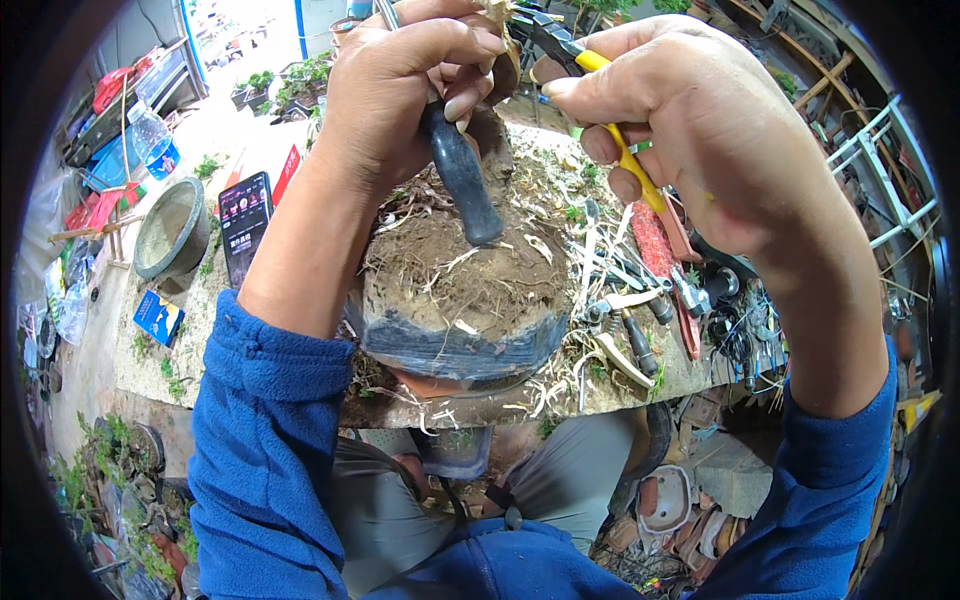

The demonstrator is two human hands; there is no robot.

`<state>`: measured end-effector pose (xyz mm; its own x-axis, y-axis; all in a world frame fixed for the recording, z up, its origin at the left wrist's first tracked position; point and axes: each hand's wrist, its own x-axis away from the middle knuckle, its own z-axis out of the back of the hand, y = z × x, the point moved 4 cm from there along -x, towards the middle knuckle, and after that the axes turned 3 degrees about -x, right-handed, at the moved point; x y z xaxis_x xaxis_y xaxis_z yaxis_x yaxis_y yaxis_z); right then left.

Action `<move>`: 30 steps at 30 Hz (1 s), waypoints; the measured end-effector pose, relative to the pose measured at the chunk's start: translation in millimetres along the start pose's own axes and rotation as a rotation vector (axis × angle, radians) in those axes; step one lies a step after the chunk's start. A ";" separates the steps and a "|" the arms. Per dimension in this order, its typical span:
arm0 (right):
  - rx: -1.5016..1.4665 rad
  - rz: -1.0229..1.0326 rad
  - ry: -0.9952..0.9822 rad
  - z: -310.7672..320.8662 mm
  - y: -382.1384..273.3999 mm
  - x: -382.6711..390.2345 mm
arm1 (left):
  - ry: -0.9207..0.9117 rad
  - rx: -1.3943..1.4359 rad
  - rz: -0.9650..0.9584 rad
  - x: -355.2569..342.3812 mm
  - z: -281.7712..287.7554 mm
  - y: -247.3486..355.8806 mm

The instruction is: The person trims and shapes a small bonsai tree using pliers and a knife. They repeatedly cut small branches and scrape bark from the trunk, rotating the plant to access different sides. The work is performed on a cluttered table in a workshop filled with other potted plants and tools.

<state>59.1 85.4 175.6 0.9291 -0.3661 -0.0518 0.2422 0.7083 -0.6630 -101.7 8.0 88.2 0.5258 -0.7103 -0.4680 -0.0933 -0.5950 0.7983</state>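
Observation:
In my left hand (pixel 405 95), closed fingers hold a hand tool with a dark rounded handle (pixel 464 185); its metal shaft points up past my knuckles, and its tip is out of view. My right hand (pixel 700 130) is wrapped round yellow-handled pliers (pixel 628 160). The dark jaws of the pliers reach left to pale, frayed wood (pixel 496 12) at the top edge; whether they bite it is unclear. Below stands a brown trunk (pixel 490 130), rising from soil in a wide dark pot (pixel 455 345). Pale wood shavings lie over the soil.
Scattered tools (pixel 625 290) and shavings lie right of the pot on the worktable (pixel 290 405). To the left are a phone (pixel 246 225), a round grey pot (pixel 172 230), a blue packet (pixel 158 318) and a plastic bottle (pixel 152 140). Stacked pots (pixel 665 500) sit below the table at right.

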 end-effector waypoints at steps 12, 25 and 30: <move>0.949 0.781 0.488 -7.6 14.2 -5.5 | -0.030 0.101 -0.010 0.6 5.3 -3.1; 0.143 0.236 -0.089 0.0 43.0 -15.1 | -0.027 0.053 0.030 5.1 -4.6 2.7; -0.354 0.225 -0.100 -4.2 42.3 -18.5 | -0.059 -0.121 -0.064 0.5 -0.7 1.4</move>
<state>51.1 119.6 145.4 0.9746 -0.1536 -0.1630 -0.0641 0.5064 -0.8599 -101.0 7.1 89.3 0.4763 -0.6956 -0.5379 0.0429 -0.5926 0.8043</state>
